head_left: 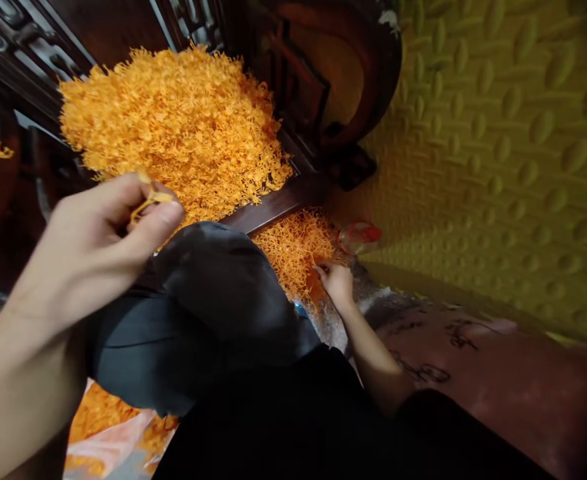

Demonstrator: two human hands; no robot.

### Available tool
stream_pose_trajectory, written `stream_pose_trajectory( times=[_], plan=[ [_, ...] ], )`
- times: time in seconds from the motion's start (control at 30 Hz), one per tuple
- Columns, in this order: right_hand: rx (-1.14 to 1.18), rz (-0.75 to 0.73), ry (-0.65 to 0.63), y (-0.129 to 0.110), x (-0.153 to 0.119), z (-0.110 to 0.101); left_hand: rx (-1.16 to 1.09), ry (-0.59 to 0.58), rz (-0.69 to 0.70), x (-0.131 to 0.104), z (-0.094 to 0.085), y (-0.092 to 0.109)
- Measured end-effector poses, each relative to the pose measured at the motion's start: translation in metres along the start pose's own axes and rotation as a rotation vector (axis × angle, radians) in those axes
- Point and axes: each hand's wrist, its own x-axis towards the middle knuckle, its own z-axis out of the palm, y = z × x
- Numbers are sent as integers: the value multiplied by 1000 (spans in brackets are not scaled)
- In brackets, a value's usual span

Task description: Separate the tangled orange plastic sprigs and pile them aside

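My left hand [93, 247], raised at the left, pinches a thin yellow-orange piece [150, 198] between thumb and fingers. Behind it, a big heap of orange stringy pieces [183, 127] lies on a dark carved wooden seat [268, 208]. Lower and to the right, my right hand [337, 283] is at the edge of a second orange pile [298, 247], beyond my knee. Its fingers are bent against the strands, and what they hold, if anything, is too small to name.
A curved wooden armrest [373, 80] stands near the yellow textured wall [498, 147]. A red and clear object [363, 233] lies by the second pile. At the lower left, a plastic bag [118, 440] holds more orange pieces. My dark-clothed legs [208, 300] fill the middle.
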Motion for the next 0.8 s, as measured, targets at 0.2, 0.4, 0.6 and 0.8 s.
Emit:
stream_pose_trajectory(
  times=[0.2, 0.4, 0.6, 0.8],
  plan=[
    [-213, -75, -52, -33, 11, -24, -151, -149, -8, 16, 19, 10],
    [231, -610, 197, -115, -30, -83, -160, -314, 250, 14, 35, 24],
    [656, -898, 7, -188, -68, -84, -213, -258, 343, 3, 61, 21],
    [610, -683, 226, -158, -36, -61, 116, -50, 433, 3, 37, -3]
  ],
)
